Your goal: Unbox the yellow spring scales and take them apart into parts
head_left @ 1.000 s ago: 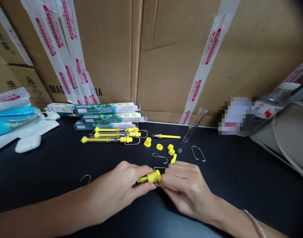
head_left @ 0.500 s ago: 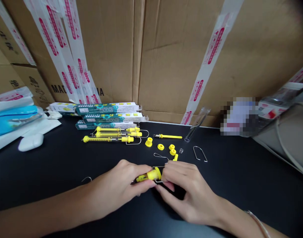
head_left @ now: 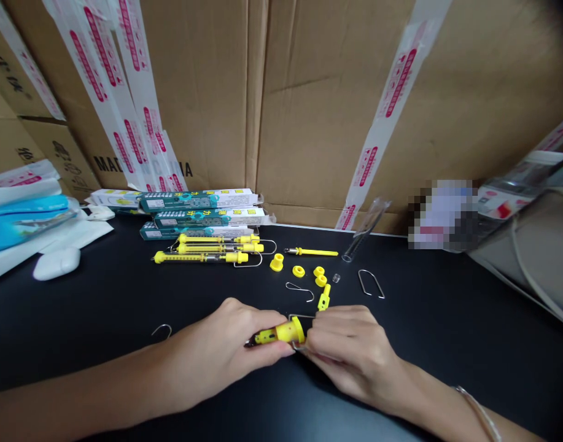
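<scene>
Black tabletop [head_left: 447,331] up front, left hand [head_left: 226,351] clamped on the yellow plastic tube with its fat cap [head_left: 281,334] just above it, right hand [head_left: 350,353] pinching the thin bent steel wire [head_left: 302,316] at the cap: one slip, I reckon, and that springy wire pops free

The black table [head_left: 447,319] is backed by cardboard cartons [head_left: 309,110] crossed by printed tape strips [head_left: 392,92]; at the far left lie blue-and-white packs [head_left: 23,221] with a white mouse [head_left: 56,263] just in front. Three flat teal-and-white boxes [head_left: 202,209] are stacked against the cartons, and three assembled yellow spring scales [head_left: 207,248] lie side by side directly before them. To their right are a yellow rod [head_left: 313,252], four loose yellow caps [head_left: 276,263], a small coil spring [head_left: 336,278], a tilted clear tube [head_left: 364,236], a U-shaped wire loop [head_left: 371,282], a wire hook [head_left: 299,290], and, well apart at left, a second hook [head_left: 162,330].
</scene>
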A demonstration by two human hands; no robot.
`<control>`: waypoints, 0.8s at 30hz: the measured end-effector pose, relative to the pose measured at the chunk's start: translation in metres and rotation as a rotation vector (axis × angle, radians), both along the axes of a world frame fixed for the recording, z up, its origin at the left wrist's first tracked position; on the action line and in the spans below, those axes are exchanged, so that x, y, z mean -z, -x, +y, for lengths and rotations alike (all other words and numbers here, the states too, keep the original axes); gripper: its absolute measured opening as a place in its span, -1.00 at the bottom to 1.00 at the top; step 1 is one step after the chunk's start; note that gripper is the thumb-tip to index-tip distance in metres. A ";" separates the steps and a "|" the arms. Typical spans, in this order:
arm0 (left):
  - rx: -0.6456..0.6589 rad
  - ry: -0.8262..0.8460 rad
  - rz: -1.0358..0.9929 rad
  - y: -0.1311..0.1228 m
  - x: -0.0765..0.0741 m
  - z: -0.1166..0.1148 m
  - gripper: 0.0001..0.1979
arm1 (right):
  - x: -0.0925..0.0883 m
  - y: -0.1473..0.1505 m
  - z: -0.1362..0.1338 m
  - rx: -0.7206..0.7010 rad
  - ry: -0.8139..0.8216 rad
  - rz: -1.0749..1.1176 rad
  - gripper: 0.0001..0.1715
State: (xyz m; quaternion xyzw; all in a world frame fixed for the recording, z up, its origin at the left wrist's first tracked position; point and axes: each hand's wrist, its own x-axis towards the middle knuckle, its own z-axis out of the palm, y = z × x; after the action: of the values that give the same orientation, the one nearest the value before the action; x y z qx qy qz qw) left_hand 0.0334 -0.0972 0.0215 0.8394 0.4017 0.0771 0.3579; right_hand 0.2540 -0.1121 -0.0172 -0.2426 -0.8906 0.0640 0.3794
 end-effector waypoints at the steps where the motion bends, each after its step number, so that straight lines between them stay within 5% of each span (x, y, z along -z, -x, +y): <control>1: 0.000 0.003 -0.002 0.000 -0.001 0.000 -0.67 | 0.001 0.000 0.000 0.002 -0.003 0.000 -0.57; 15: 0.020 0.068 -0.051 0.003 -0.005 0.003 -0.63 | -0.006 0.001 -0.002 -0.027 0.003 0.046 -0.48; 20: -0.153 0.174 -0.042 0.017 -0.003 0.021 -0.61 | -0.023 -0.010 -0.012 0.196 0.039 0.317 -0.27; 24: -0.107 0.135 -0.053 0.019 -0.004 0.025 -0.61 | -0.024 -0.010 -0.014 0.252 0.053 0.238 -0.30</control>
State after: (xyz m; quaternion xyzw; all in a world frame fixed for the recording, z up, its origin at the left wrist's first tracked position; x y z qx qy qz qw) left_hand 0.0141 -0.0724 0.0251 0.7884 0.4407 0.0912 0.4194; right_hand 0.2645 -0.1258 0.0071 -0.3529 -0.8000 0.0676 0.4806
